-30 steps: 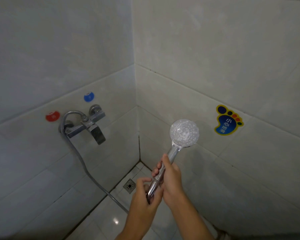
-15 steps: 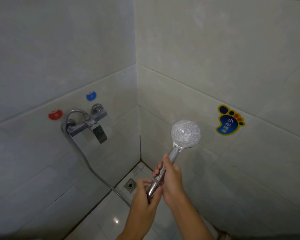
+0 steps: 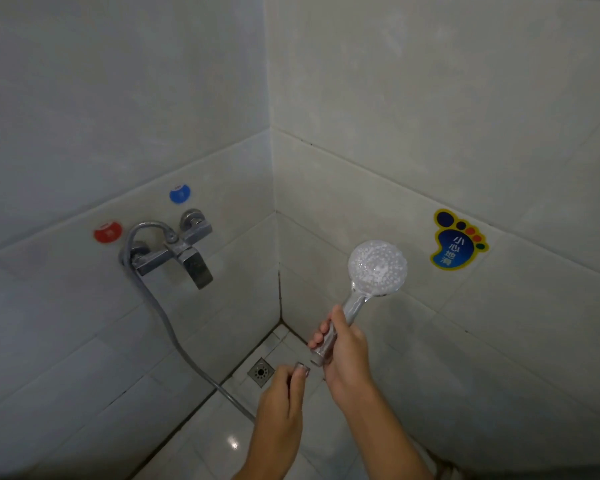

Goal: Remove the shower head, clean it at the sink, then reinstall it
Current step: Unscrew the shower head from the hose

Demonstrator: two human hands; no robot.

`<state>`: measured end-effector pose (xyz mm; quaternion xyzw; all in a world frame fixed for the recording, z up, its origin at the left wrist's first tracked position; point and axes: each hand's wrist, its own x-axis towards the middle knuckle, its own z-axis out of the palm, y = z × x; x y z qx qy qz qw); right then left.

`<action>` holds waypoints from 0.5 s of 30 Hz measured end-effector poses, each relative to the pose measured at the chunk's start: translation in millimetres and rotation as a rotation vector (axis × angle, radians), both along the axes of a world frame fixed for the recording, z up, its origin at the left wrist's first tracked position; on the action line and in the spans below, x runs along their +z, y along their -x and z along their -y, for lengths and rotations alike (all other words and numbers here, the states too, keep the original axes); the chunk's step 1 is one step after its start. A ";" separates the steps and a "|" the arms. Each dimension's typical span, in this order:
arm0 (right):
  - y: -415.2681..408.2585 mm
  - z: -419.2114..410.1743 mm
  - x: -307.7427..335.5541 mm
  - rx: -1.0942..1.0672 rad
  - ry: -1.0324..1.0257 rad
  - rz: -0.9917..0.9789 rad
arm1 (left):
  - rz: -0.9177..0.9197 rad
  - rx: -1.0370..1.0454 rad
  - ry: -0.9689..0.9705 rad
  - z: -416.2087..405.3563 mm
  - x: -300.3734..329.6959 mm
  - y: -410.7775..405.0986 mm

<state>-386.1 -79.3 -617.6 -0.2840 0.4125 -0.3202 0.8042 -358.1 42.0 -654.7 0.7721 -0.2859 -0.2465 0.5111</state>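
The shower head [image 3: 377, 267] is a round, clear, bead-filled disc on a chrome handle. My right hand [image 3: 343, 351] grips that handle, with the disc pointing up toward the right wall. A small gap separates the handle's lower end from the hose's end nut [image 3: 302, 366], so the two are apart. My left hand [image 3: 284, 393] holds the hose end just below and left of the handle, fingers curled round it. The grey metal hose [image 3: 167, 327] runs from the wall mixer tap [image 3: 177, 251] down to my left hand.
A floor drain [image 3: 260, 371] sits in the tiled corner under my hands. Red [image 3: 107, 232] and blue [image 3: 179, 194] round stickers mark the left wall above the tap. A blue foot-shaped sticker [image 3: 457, 240] is on the right wall. Tiled walls close in on both sides.
The shower head has come off the hose: my right hand lifted it slightly up and right, while my left hand keeps the hose end a little below.
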 end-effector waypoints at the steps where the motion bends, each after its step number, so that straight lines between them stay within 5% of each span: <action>1: 0.9 1.1 -0.2 -0.005 -0.002 -0.002 | -0.001 0.000 0.005 -0.4 -0.4 -1.1; 15: 41.7 -4.8 -77.4 -0.018 -0.193 -0.134 | -0.133 -0.032 -0.134 -22.7 -93.3 -7.6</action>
